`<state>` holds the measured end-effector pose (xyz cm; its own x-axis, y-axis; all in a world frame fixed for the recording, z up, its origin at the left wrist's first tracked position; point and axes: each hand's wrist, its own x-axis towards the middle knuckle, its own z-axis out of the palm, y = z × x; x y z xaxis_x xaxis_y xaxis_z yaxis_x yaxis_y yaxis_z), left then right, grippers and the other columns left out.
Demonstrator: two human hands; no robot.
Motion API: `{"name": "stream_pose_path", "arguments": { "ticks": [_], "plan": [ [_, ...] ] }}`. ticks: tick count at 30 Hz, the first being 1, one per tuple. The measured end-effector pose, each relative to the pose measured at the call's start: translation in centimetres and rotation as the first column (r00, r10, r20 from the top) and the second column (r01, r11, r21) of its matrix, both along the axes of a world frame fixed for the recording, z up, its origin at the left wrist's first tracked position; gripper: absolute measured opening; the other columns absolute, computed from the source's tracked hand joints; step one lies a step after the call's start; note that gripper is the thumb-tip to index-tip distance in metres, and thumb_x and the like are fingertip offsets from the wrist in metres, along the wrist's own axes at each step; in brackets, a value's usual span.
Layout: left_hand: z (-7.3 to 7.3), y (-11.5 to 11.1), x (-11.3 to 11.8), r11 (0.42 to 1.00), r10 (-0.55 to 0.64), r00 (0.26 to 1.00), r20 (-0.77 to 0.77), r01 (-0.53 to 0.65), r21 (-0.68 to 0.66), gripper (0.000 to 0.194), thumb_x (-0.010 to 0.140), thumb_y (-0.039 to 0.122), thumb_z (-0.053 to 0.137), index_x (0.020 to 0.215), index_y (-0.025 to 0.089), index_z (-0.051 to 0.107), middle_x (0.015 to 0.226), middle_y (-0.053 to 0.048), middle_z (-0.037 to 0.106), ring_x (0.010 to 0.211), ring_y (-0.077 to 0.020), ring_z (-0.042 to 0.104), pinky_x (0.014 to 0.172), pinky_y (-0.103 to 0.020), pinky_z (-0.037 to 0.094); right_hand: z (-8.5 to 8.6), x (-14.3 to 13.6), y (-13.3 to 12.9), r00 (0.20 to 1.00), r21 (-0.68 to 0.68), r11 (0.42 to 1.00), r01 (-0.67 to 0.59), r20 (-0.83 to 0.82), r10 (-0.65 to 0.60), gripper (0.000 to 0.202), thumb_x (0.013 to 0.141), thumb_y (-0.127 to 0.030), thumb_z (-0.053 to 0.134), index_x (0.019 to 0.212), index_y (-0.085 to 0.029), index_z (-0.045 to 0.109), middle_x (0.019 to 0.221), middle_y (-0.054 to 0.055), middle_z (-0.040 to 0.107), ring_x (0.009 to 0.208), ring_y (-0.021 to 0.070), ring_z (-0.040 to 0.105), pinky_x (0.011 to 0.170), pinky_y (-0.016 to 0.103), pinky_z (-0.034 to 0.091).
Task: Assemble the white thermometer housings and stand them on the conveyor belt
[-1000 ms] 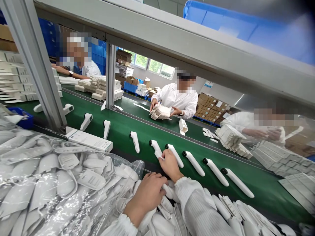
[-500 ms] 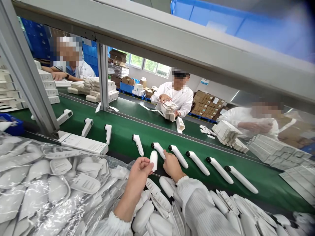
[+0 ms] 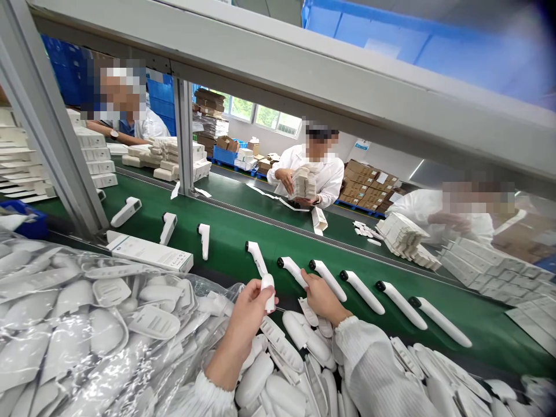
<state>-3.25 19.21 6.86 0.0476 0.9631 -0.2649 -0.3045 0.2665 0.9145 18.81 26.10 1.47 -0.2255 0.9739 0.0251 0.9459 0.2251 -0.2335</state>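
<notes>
Working left to right: way out left of the left hand there's a metal post point(image 3: 73, 174), then a clear bag point(image 3: 125, 347) stuffed with white parts, its crumpled edge near the left wrist, so that's the obvious snag hazard. A white carton point(image 3: 150, 252) lies beyond the bag, up and left of the hand. The left hand point(image 3: 247, 313) has thumb and fingers pinching a small white shell point(image 3: 268, 289) near its lower end. I'd guess it's light, stiff plastic, kinda slick—hold it by the side edges and don't squeeze the thin rim. Just behind it, a lone device point(image 3: 256, 256) lies on the green belt point(image 3: 226, 263). Below and between the hands, loose shells point(image 3: 256, 379) are heaped up, crowding both wrists. The right hand point(image 3: 324, 298) has curled fingers at the lower end of a white device point(image 3: 292, 271); can't tell if it's gripped or just touched. Probably a bit heavier, still smooth—I'd grab mid-handle, away from the black tip. Right of that hand, more devices point(image 3: 362, 292) lie in a slanted row.
</notes>
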Motion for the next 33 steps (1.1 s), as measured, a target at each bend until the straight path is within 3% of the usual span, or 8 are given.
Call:
{"name": "stream_pose_path", "arguments": {
  "ticks": [7, 14, 17, 20, 23, 27, 30, 33],
  "plan": [
    [-0.4, 0.0, 0.3, 0.999, -0.051, 0.997, -0.062, 0.051, 0.002, 0.020, 0.080, 0.036, 0.062, 0.089, 0.019, 0.055, 0.088, -0.004, 0.068, 0.066, -0.0122, 0.061, 0.065, -0.026, 0.052, -0.5, 0.1, -0.3, 0.989, 0.061, 0.987, 0.146, -0.019, -0.145, 0.043, 0.092, -0.011, 0.048, 0.135, -0.010, 0.051, 0.123, 0.017, 0.065, 0.114, 0.0264, 0.062, 0.095, 0.032, 0.046],
    [-1.1, 0.2, 0.1, 0.997, -0.027, 0.998, -0.060, 0.032, 0.076, 0.030, 0.074, 0.037, 0.067, 0.098, 0.020, 0.063, 0.081, -0.001, 0.066, 0.083, -0.0174, 0.064, 0.083, -0.029, 0.051, -0.3, 1.7, -0.2, 0.971, 0.047, 0.970, 0.240, -0.006, -0.240, 0.038, 0.093, -0.019, 0.053, 0.131, -0.013, 0.057, 0.112, 0.014, 0.071, 0.106, 0.0266, 0.066, 0.090, 0.031, 0.047],
    [-1.8, 0.2, 0.4, 0.988, -0.106, 0.989, -0.108, 0.117, 0.100, 0.034, 0.073, 0.043, 0.068, 0.098, 0.020, 0.064, 0.070, 0.001, 0.061, 0.071, -0.0167, 0.060, 0.071, -0.028, 0.048, 0.6, 1.9, -0.2, 0.964, 0.046, 0.963, 0.266, -0.017, -0.265, 0.034, 0.095, -0.028, 0.054, 0.125, -0.014, 0.062, 0.106, 0.015, 0.073, 0.103, 0.0294, 0.067, 0.088, 0.034, 0.048],
    [-2.9, 0.4, 0.8, 0.972, -0.158, 0.966, -0.203, 0.188, 0.141, 0.027, 0.075, 0.040, 0.067, 0.092, 0.021, 0.059, 0.068, 0.003, 0.057, 0.064, -0.0152, 0.054, 0.063, -0.026, 0.042, 2.5, 1.3, -1.2, 0.961, 0.097, 0.972, 0.215, -0.198, -0.193, 0.037, 0.096, -0.039, 0.053, 0.123, -0.017, 0.065, 0.120, 0.015, 0.069, 0.115, 0.0311, 0.062, 0.095, 0.039, 0.047],
    [-3.3, 0.4, 1.4, 0.955, -0.158, 0.964, -0.216, 0.205, 0.216, 0.022, 0.077, 0.035, 0.066, 0.089, 0.021, 0.055, 0.077, 0.001, 0.061, 0.070, -0.0152, 0.055, 0.065, -0.025, 0.042, 5.1, -0.4, -3.4, 0.843, 0.013, 0.999, 0.034, -0.537, -0.022, 0.045, 0.094, -0.044, 0.054, 0.134, -0.024, 0.058, 0.131, 0.010, 0.063, 0.113, 0.0257, 0.062, 0.092, 0.036, 0.051],
    [-2.5, -0.1, 2.0, 0.907, -0.228, 0.945, -0.235, 0.294, 0.303, 0.017, 0.083, 0.034, 0.059, 0.092, 0.021, 0.054, 0.082, -0.001, 0.063, 0.074, -0.0158, 0.056, 0.070, -0.026, 0.044, 8.0, -2.8, -5.9, 0.776, -0.101, 0.959, -0.263, -0.613, 0.148, 0.035, 0.088, -0.037, 0.063, 0.122, -0.030, 0.067, 0.111, 0.004, 0.070, 0.096, 0.0212, 0.065, 0.081, 0.032, 0.053],
    [-1.9, -0.6, 2.3, 0.913, -0.189, 0.929, -0.318, 0.285, 0.293, 0.014, 0.086, 0.033, 0.053, 0.095, 0.022, 0.051, 0.087, -0.002, 0.062, 0.077, -0.0173, 0.059, 0.072, -0.028, 0.047, 7.9, -3.0, -5.5, 0.775, -0.165, 0.959, -0.228, -0.627, 0.077, 0.027, 0.087, -0.032, 0.062, 0.112, -0.027, 0.069, 0.097, 0.003, 0.070, 0.086, 0.0194, 0.065, 0.077, 0.031, 0.052],
    [-1.7, -1.0, 2.2, 0.920, -0.102, 0.888, -0.447, 0.256, 0.298, 0.032, 0.084, 0.031, 0.053, 0.114, 0.022, 0.050, 0.116, -0.009, 0.059, 0.104, -0.0231, 0.059, 0.090, -0.035, 0.048, 6.1, -2.2, -3.4, 0.723, -0.185, 0.972, -0.145, -0.690, -0.024, 0.025, 0.083, -0.030, 0.064, 0.106, -0.021, 0.069, 0.095, 0.004, 0.070, 0.087, 0.0199, 0.065, 0.078, 0.031, 0.052]
  ]
}}
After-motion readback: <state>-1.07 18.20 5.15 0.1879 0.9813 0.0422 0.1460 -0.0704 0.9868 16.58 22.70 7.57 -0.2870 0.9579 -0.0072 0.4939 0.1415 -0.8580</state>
